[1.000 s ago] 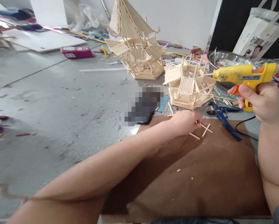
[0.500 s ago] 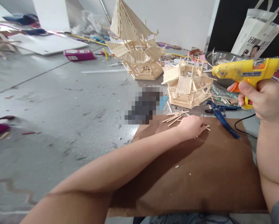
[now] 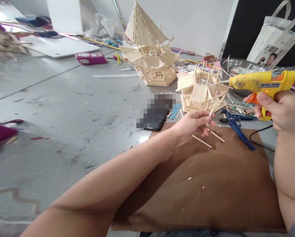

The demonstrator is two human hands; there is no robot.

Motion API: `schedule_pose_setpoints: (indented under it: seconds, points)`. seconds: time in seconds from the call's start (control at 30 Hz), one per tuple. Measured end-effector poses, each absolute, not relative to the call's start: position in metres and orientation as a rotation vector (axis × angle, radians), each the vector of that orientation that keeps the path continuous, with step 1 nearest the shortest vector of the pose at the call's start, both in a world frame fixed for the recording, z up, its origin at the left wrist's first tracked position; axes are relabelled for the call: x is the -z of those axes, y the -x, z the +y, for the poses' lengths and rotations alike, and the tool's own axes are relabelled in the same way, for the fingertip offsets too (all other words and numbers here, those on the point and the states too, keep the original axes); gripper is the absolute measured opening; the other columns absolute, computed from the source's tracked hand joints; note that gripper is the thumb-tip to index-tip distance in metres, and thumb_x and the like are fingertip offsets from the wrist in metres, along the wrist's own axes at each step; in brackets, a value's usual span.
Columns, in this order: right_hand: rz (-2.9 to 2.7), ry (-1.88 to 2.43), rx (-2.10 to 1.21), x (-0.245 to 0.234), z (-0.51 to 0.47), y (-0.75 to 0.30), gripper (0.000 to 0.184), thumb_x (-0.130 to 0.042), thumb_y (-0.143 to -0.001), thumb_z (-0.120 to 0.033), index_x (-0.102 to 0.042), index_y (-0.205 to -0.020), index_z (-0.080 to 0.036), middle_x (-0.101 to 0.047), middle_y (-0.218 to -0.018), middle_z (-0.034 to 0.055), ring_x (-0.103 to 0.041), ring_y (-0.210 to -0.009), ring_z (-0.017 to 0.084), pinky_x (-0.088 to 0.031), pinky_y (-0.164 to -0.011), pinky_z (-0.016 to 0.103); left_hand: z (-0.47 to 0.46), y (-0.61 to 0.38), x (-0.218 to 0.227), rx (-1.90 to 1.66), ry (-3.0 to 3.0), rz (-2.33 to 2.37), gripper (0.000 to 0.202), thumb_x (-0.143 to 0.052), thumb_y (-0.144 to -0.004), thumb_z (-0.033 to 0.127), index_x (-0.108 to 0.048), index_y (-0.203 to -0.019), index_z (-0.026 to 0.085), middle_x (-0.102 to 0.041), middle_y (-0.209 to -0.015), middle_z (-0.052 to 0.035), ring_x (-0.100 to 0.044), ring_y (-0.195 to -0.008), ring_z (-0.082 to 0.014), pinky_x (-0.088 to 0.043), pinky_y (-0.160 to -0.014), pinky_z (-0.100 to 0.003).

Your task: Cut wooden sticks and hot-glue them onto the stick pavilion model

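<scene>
Between the thumb and fingers of my left hand (image 3: 193,124) is a short wooden stick (image 3: 211,112), held tilted up. Loose wooden sticks (image 3: 202,141) lie below that hand on a brown sheet (image 3: 211,200). My right hand (image 3: 285,110) grips a yellow glue gun (image 3: 263,80) by its handle, fingers by the orange trigger, nozzle pointing left. Just behind my left hand stands a small model pavilion (image 3: 199,93) of wooden sticks with upright posts and sloped roof panels. Farther back rises a taller stick pagoda (image 3: 152,54) with a pointed roof.
Blue-handled cutters (image 3: 238,130) lie on the sheet's right edge, near the glue gun's black cord (image 3: 258,141). A phone (image 3: 153,115) rests left of the small pavilion. Behind the glue gun are a metal bowl (image 3: 238,64) and a white bag (image 3: 273,39).
My left hand has risen off the sheet with a stick and turned, fingers now showing. Several sticks under it have shifted. My right hand still holds the glue gun.
</scene>
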State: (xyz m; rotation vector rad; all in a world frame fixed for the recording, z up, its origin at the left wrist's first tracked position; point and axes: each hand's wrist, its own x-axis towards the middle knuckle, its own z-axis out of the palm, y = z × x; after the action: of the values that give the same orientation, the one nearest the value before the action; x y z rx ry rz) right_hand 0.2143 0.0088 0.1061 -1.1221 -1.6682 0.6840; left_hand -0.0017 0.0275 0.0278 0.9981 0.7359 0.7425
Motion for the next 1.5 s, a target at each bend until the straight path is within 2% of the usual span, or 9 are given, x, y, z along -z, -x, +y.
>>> schedule_pose_setpoints:
  seconds: [0.13, 0.23, 0.4, 0.67, 0.8, 0.9, 1.0, 1.17, 1.5]
  points:
    - [-1.668, 1.138, -0.706, -0.105, 0.009, -0.215, 0.018, -0.060, -0.074, -0.034, -0.061, -0.071, -0.016, -0.063, -0.072, 0.0019, -0.046, -0.040, 0.006, -0.034, -0.037, 0.025, 0.028, 0.003, -0.028, -0.844, -1.018, 0.767, 0.013, -0.056, -0.078, 0.026, -0.051, -0.083, 0.015, -0.061, -0.059, 0.0013, -0.047, -0.033, -0.0039, -0.032, -0.032, -0.015]
    - [-1.674, 1.149, -0.705, -0.105, 0.009, -0.215, 0.019, -0.060, -0.075, -0.035, -0.061, -0.071, -0.016, -0.063, -0.074, 0.0022, -0.046, -0.040, 0.005, -0.034, -0.036, 0.024, 0.026, 0.002, -0.030, -0.999, -1.038, 0.777, 0.012, -0.055, -0.078, 0.027, -0.050, -0.078, 0.016, -0.048, -0.041, 0.0070, -0.036, -0.029, -0.0028, -0.022, -0.029, -0.014]
    - [-1.675, 1.168, -0.711, -0.103, 0.010, -0.216, 0.019, -0.059, -0.075, -0.036, -0.060, -0.073, -0.017, -0.063, -0.074, 0.0025, -0.045, -0.039, 0.005, -0.035, -0.037, 0.024, 0.023, 0.000, -0.035, -1.220, -1.052, 0.806, 0.013, -0.053, -0.080, 0.025, -0.047, -0.072, 0.016, -0.036, -0.037, 0.0101, -0.028, -0.030, -0.0010, -0.016, -0.032, -0.014]
    - [-1.755, 1.266, -0.743, -0.105, 0.010, -0.226, 0.024, -0.058, -0.074, -0.041, -0.057, -0.070, -0.017, -0.061, -0.071, 0.0024, -0.046, -0.043, 0.007, -0.036, -0.043, 0.025, 0.014, -0.008, -0.026, -0.917, -1.204, 0.792, 0.009, -0.054, -0.078, 0.021, -0.051, -0.075, 0.014, -0.050, -0.050, 0.0057, -0.035, -0.033, -0.0011, -0.023, -0.033, -0.015]
    - [-1.905, 1.581, -0.882, -0.110, 0.014, -0.253, 0.035, -0.059, -0.067, -0.052, -0.056, -0.061, -0.018, -0.054, -0.054, 0.0003, -0.047, -0.048, 0.009, -0.036, -0.043, 0.022, 0.017, -0.009, -0.020, -0.876, -1.258, 0.900, 0.014, -0.051, -0.079, 0.021, -0.048, -0.067, 0.015, -0.047, -0.046, 0.0066, -0.034, -0.032, -0.0012, -0.023, -0.033, -0.015]
    - [-1.685, 1.705, -0.907, -0.107, 0.027, -0.275, 0.037, -0.067, -0.057, -0.052, -0.058, -0.072, -0.019, -0.053, -0.052, -0.0011, -0.046, -0.045, 0.008, -0.033, -0.038, 0.021, 0.021, -0.008, -0.017, -0.954, -1.256, 0.953, 0.016, -0.049, -0.081, 0.020, -0.045, -0.066, 0.016, -0.045, -0.045, 0.0075, -0.033, -0.032, -0.0013, -0.023, -0.033, -0.014]
    - [-1.487, 1.680, -0.945, -0.095, 0.043, -0.295, 0.032, -0.069, -0.061, -0.041, -0.057, -0.080, -0.018, -0.059, -0.068, 0.0022, -0.046, -0.046, 0.007, -0.039, -0.042, 0.021, 0.022, -0.008, -0.015, -0.927, -1.323, 0.951, 0.013, -0.048, -0.081, 0.020, -0.045, -0.068, 0.016, -0.046, -0.048, 0.0074, -0.035, -0.033, -0.0015, -0.026, -0.033, -0.014]
    - [-1.286, 1.879, -0.859, -0.063, 0.055, -0.328, 0.016, -0.062, -0.071, -0.029, -0.055, -0.072, -0.015, -0.054, -0.061, 0.0019, -0.047, -0.042, 0.008, -0.039, -0.039, 0.021, 0.021, -0.009, -0.008, -0.883, -1.446, 0.966, 0.011, -0.047, -0.081, 0.022, -0.045, -0.072, 0.016, -0.048, -0.050, 0.0064, -0.036, -0.034, -0.0021, -0.027, -0.034, -0.015]
    - [-1.350, 1.842, -0.765, -0.028, 0.050, -0.360, 0.026, -0.059, -0.069, -0.046, -0.051, -0.070, -0.021, -0.054, -0.054, 0.0017, -0.047, -0.039, 0.012, -0.038, -0.042, 0.028, 0.021, -0.010, -0.002, -0.865, -1.521, 0.951, 0.010, -0.046, -0.080, 0.026, -0.046, -0.075, 0.016, -0.054, -0.055, 0.0036, -0.038, -0.036, -0.0026, -0.027, -0.037, -0.015]
